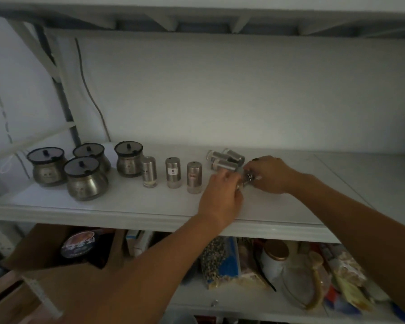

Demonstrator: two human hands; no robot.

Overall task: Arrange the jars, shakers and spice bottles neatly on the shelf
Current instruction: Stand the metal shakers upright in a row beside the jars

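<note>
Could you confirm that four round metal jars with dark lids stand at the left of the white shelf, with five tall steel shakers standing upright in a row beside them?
Not quite: the head view shows three tall steel shakers standing upright in the row, not five. The four round metal jars with dark lids do stand at the left of the white shelf. Further shakers lie on their sides near the hands.

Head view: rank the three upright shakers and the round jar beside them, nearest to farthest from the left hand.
From the left hand:
1. Red-label shaker, just to its left.
2. White-label shaker, middle of the row.
3. Left shaker, end of the row.
4. Round jar, behind and beside that last shaker, farthest left of the four.
</note>
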